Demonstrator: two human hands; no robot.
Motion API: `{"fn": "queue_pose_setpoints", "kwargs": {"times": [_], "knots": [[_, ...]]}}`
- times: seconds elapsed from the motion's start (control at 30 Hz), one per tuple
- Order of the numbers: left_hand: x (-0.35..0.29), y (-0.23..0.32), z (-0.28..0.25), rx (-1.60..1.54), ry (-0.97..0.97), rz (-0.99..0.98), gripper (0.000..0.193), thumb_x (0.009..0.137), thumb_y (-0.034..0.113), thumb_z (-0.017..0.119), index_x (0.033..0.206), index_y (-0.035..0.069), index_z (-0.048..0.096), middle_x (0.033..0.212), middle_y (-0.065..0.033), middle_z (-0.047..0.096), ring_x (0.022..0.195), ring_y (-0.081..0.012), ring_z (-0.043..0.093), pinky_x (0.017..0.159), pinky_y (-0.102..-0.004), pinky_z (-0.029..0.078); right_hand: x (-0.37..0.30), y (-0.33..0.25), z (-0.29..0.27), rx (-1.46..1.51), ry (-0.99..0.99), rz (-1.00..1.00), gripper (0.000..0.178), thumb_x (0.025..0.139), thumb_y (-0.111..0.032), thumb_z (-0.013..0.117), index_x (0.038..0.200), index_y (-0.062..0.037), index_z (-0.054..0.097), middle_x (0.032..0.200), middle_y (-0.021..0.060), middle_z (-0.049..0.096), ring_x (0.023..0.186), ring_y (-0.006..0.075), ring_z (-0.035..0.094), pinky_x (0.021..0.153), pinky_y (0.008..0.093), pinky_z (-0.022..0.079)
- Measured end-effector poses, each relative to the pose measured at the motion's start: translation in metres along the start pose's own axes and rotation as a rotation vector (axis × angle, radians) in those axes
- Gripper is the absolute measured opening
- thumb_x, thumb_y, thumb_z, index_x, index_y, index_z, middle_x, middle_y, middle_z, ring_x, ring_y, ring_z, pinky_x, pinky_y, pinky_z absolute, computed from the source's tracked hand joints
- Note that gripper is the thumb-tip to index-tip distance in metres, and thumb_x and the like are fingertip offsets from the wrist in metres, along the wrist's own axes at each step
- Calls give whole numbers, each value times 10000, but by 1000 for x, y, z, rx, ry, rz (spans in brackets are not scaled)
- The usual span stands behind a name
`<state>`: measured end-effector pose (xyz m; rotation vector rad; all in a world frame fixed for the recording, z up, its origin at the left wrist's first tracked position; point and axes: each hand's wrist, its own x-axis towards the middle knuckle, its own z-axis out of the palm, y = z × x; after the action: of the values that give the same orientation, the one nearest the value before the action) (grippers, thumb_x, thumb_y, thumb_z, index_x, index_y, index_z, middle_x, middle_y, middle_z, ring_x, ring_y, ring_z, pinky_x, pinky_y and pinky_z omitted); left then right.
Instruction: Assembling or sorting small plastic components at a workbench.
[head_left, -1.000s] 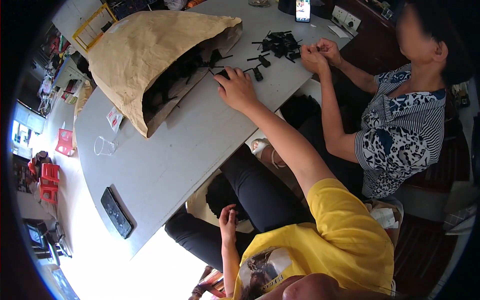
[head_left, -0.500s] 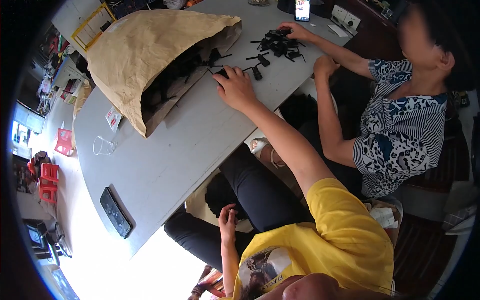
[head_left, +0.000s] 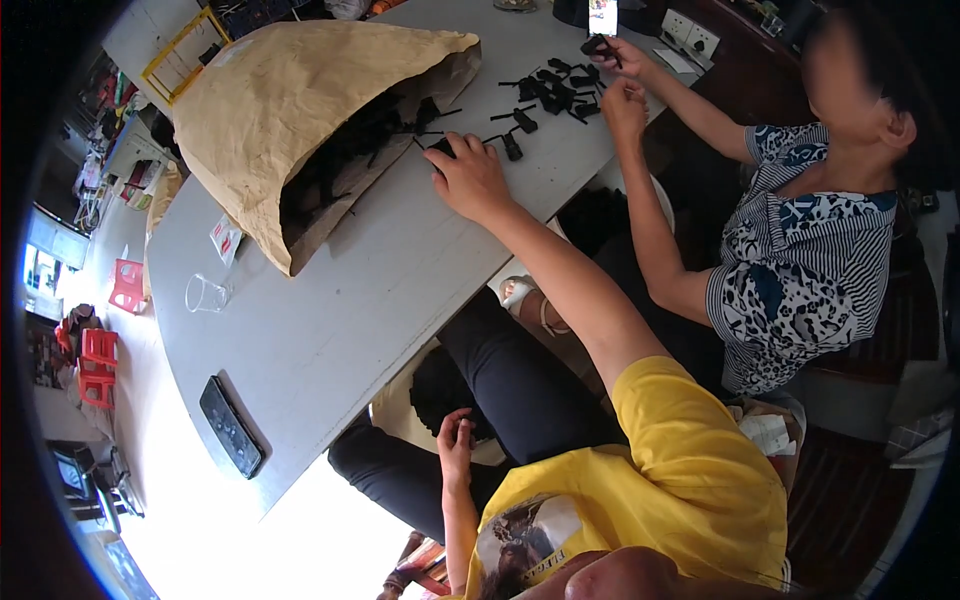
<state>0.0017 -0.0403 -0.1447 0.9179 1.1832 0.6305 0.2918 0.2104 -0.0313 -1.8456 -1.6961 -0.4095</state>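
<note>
My right hand (head_left: 468, 178) rests on the grey table with its fingers curled over a small black plastic part (head_left: 443, 148), beside the mouth of a big brown paper sack (head_left: 310, 90). Dark pieces with thin stems fill the sack's opening. Several loose black parts (head_left: 522, 120) lie just beyond my fingertips. Low over my lap, my left hand (head_left: 456, 446) has its fingers bent together; what they pinch, if anything, is too small to name. Behind it a tub (head_left: 398, 405) between my knees holds a black heap (head_left: 437, 390).
At the right sits a co-worker, whose hand (head_left: 622, 62) lifts a black part above a pile (head_left: 560, 90). A black phone (head_left: 232, 425) and a clear cup (head_left: 208, 293) lie on the table (head_left: 330, 330) at left. A lit phone (head_left: 602, 18) stands at the far edge.
The co-worker's far hand has risen from the pile with a black part, and the other hand has come up toward it. The pile is more spread. My hands have hardly moved.
</note>
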Motion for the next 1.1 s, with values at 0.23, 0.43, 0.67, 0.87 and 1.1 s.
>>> {"fn": "queue_pose_setpoints", "kwargs": {"times": [0.23,0.43,0.67,0.87,1.1], "knots": [[1,-3,-1,-4,-7,3,184,917,135,490,1063,43,555,767,3,520,585,-52,403,524,-202,327,0,-2,-4,2,-1,-4,349,768,-211,600,1115,-175,582,1213,117,487,1097,280,446,863,420,378],[3,-7,-4,19,-9,18,184,906,90,483,1070,37,548,774,-7,524,568,-50,421,510,-192,338,-2,-5,-6,13,17,-9,338,767,-200,599,1103,-167,588,1212,126,492,1094,281,448,864,418,375],[4,-12,-4,17,12,51,151,896,80,496,1044,51,504,773,-23,529,565,-61,427,509,-196,347,-3,-5,-9,39,13,-5,329,752,-182,609,1079,-155,592,1203,127,498,1092,277,450,860,414,375],[5,-18,-4,-38,35,48,120,894,63,491,1003,62,443,743,-30,516,539,-69,427,481,-205,350,-6,-7,-12,50,35,-42,231,729,-141,618,957,-131,584,1114,103,524,1037,265,474,811,417,390],[9,-31,-8,50,47,96,93,898,78,502,949,67,426,680,-21,471,491,-72,422,447,-210,340,-4,-11,-16,56,0,-38,199,713,-131,635,895,-123,554,1028,81,529,975,255,494,760,411,413]]}}
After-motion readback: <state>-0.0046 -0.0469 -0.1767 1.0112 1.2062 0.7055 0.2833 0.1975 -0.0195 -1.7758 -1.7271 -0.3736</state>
